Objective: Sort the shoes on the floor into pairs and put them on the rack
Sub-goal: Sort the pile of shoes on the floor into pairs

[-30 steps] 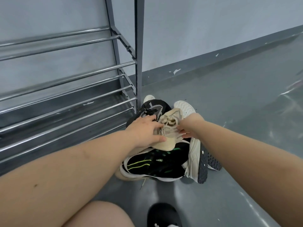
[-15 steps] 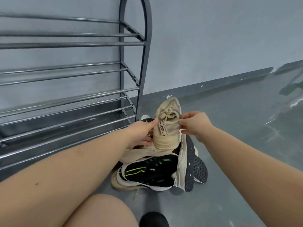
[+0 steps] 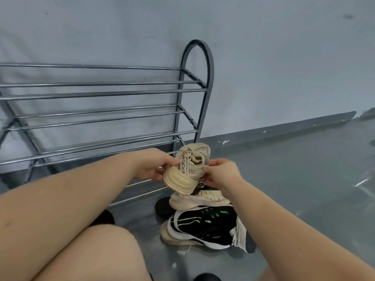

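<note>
A beige sneaker (image 3: 187,169) is lifted above the shoe pile, its heel toward me and its toe pointing at the wall. My left hand (image 3: 154,169) grips its left side and my right hand (image 3: 221,175) pinches its right side. Directly under it lies a second beige sneaker (image 3: 194,200) on top of the pile. Below that sits a black sneaker with green stripes (image 3: 205,226), with a white-soled shoe (image 3: 241,234) on edge at its right. The grey metal shoe rack (image 3: 101,118) stands to the left, and its bars in view carry no shoes.
The grey wall and dark baseboard (image 3: 284,128) run behind the pile. Bare grey floor (image 3: 304,179) stretches to the right. My bare knee (image 3: 97,256) fills the lower left, and a dark shoe (image 3: 207,277) shows at the bottom edge.
Both hands have lifted the beige sneaker off the pile and carried it up. My view has tilted upward, so the arched top of the rack's end frame now shows.
</note>
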A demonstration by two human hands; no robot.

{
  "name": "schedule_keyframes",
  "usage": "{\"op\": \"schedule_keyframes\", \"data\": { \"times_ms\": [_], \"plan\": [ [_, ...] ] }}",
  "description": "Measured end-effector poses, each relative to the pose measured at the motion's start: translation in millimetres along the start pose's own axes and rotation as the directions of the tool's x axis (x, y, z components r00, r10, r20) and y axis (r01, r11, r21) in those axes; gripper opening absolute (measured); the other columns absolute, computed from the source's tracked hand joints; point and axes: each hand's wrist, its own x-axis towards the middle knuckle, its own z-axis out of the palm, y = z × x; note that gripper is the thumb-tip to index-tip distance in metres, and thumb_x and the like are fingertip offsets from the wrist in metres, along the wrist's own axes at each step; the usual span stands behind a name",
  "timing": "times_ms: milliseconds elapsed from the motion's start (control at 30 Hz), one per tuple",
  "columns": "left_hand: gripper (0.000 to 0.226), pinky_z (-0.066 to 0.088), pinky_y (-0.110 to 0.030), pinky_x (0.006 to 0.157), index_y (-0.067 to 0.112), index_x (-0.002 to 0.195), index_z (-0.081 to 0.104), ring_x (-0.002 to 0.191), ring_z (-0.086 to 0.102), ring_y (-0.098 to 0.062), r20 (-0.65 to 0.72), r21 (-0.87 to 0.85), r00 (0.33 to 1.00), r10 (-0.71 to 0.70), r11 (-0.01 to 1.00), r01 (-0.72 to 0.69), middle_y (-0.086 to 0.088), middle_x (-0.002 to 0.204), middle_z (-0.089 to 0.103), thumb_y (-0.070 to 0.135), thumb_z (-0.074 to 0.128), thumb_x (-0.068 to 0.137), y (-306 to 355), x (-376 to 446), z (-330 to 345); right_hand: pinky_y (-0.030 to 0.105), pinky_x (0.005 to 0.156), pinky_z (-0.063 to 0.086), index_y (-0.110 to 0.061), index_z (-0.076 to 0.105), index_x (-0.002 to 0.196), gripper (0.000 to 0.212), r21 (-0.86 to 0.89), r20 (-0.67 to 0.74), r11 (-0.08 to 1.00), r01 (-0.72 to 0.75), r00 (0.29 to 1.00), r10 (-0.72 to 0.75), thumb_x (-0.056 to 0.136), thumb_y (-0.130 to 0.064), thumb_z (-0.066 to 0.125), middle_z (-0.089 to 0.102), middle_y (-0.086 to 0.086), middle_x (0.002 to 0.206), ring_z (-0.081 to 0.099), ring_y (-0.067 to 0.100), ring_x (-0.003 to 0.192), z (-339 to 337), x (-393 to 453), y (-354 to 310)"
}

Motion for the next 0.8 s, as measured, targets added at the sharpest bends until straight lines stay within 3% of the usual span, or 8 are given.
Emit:
{"op": "schedule_keyframes", "data": {
  "times_ms": [100,200,267,367,433,500,600,800],
  "plan": [
    [0.014,0.051,-0.023,0.063,0.008,0.101,0.064,0.071,0.057,-0.013,-0.037,0.107,0.999,0.001,0.994,0.003,-0.004,0.084,0.062,0.013,0.053,0.094,4.9,-30.1,-14.8,0.032,0.057,0.052,-0.002,0.056,0.116,0.022,0.094,0.149,0.990,-0.104,0.985,0.090,0.094,-0.006,0.054,0.063,0.017,0.105,0.062,0.025,0.085,20.2,-21.3,-8.9],
    [0.020,0.054,-0.021,0.052,0.003,0.111,0.061,0.067,0.057,-0.014,-0.085,0.155,0.996,-0.013,0.988,0.026,-0.006,0.084,0.060,0.008,0.051,0.094,7.8,-60.4,-25.7,0.036,0.062,0.055,-0.004,0.057,0.106,0.015,0.108,0.247,0.981,-0.162,0.960,0.132,0.096,-0.015,0.053,0.063,0.012,0.086,0.060,0.023,0.068,43.7,-42.4,-15.6],
    [0.014,0.054,-0.022,0.050,0.004,0.104,0.061,0.066,0.056,-0.014,-0.127,0.135,0.992,-0.026,0.990,0.043,-0.006,0.083,0.059,0.007,0.051,0.094,4.3,-76.8,-28.8,0.040,0.068,0.055,-0.006,0.058,0.108,0.020,0.105,0.259,0.978,-0.180,0.954,0.148,0.095,-0.021,0.055,0.061,0.011,0.082,0.059,0.024,0.066,56.8,-53.4,-9.6],
    [0.010,0.052,-0.022,0.056,0.008,0.090,0.060,0.068,0.054,-0.013,-0.167,0.036,0.985,-0.045,0.998,0.051,-0.005,0.080,0.057,0.010,0.052,0.095,-12.4,-92.5,-25.2,0.035,0.058,0.052,-0.012,0.060,0.112,0.033,0.182,0.319,0.944,-0.275,0.925,0.208,0.096,-0.039,0.051,0.063,0.008,0.083,0.059,0.022,0.065,71.1,-66.5,8.1],
    [0.011,0.052,-0.024,0.063,0.009,0.089,0.060,0.070,0.055,-0.013,-0.178,-0.038,0.982,-0.054,0.998,0.048,-0.005,0.083,0.057,0.012,0.052,0.095,-27.9,-96.7,-21.1,0.034,0.060,0.052,-0.010,0.064,0.105,0.039,0.238,0.386,0.902,-0.360,0.887,0.252,0.096,-0.044,0.047,0.067,0.009,0.086,0.062,0.024,0.069,77.0,-71.7,15.5],
    [0.011,0.054,-0.027,0.065,0.008,0.090,0.060,0.073,0.057,-0.015,-0.213,-0.148,0.975,-0.067,0.988,0.035,-0.006,0.085,0.058,0.012,0.051,0.095,-43.7,-99.8,-16.3,0.037,0.072,0.055,-0.007,0.065,0.108,0.042,0.228,0.388,0.915,-0.332,0.893,0.227,0.096,-0.043,0.047,0.070,0.013,0.099,0.067,0.027,0.082,80.7,-71.2,15.9],
    [0.013,0.056,-0.025,0.055,0.007,0.090,0.059,0.071,0.057,-0.016,-0.257,-0.287,0.964,-0.069,0.958,-0.008,-0.007,0.083,0.057,0.010,0.048,0.096,-60.7,-103.5,-9.3,0.041,0.081,0.053,-0.006,0.063,0.116,0.046,0.168,0.365,0.945,-0.280,0.908,0.204,0.096,-0.045,0.046,0.068,0.014,0.112,0.066,0.029,0.097,83.6,-72.0,14.0],
    [0.015,0.051,-0.026,0.065,0.009,0.099,0.061,0.071,0.058,-0.014,-0.275,-0.311,0.957,-0.091,0.950,0.001,-0.004,0.083,0.061,0.011,0.046,0.097,-79.0,-107.5,-2.1,0.042,0.080,0.054,-0.008,0.061,0.112,0.041,0.021,0.355,0.971,-0.240,0.909,0.217,0.098,-0.042,0.044,0.069,0.011,0.098,0.065,0.027,0.086,79.7,-73.6,24.4]
  ]
}}
